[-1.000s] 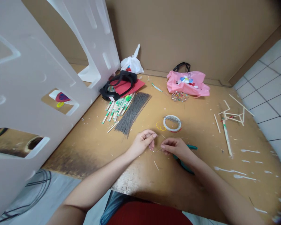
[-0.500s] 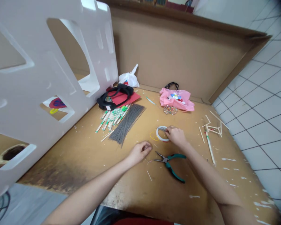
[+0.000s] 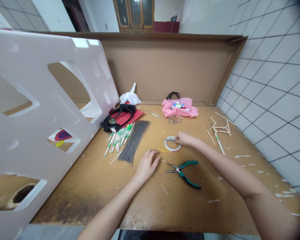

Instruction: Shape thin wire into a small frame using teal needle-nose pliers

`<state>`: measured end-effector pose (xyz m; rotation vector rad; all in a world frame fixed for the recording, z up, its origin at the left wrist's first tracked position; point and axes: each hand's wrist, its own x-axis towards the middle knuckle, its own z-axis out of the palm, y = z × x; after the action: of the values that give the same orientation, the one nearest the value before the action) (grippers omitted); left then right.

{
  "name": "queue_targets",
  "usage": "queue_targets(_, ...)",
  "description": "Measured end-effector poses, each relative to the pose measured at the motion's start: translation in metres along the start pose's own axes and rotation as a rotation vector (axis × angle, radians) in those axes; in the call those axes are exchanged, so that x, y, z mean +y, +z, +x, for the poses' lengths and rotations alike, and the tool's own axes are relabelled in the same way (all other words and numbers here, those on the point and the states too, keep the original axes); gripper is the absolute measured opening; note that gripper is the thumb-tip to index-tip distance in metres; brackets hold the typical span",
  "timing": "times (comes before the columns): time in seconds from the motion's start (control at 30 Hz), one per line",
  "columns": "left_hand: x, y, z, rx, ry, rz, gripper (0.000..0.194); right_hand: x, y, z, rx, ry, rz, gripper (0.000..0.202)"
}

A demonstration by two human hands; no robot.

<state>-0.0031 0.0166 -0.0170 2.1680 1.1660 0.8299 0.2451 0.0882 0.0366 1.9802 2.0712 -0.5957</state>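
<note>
My right hand has its fingers pinched at the right rim of a white ring-shaped roll; what lies between the fingertips is too small to make out. My left hand rests on the table with thumb and fingers apart, beside a thin bent wire with small beads. Green-handled pliers lie with handles spread and jaws toward my left hand. Yellow loops sit just left of the white roll.
Grey wires, wrapped chopsticks and a black strap lie left. A pink bag and white bag stand behind. A stick frame lies right. A white plastic panel stands left.
The view has tilted upward, showing the room beyond the cardboard. My left hand's fingers have spread apart, and the beaded wire beside it shows more. My right hand remains at the white roll.
</note>
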Motion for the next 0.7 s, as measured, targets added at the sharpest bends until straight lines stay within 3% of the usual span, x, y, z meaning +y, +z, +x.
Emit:
queue_targets(0.2,0.015,-0.009,0.006,-0.056,0.019,0.047,0.018,0.012,-0.004,-0.001,-0.139,-0.049,0.161,0.035)
queue_targets(0.43,0.014,-0.007,0.016,-0.089,0.046,0.147,0.018,0.012,0.001,0.006,-0.138,-0.1,0.267,0.035)
queue_targets(0.7,0.03,0.006,0.067,-0.154,0.108,0.291,0.024,-0.015,0.0,-0.006,-0.117,-0.173,0.167,0.034)
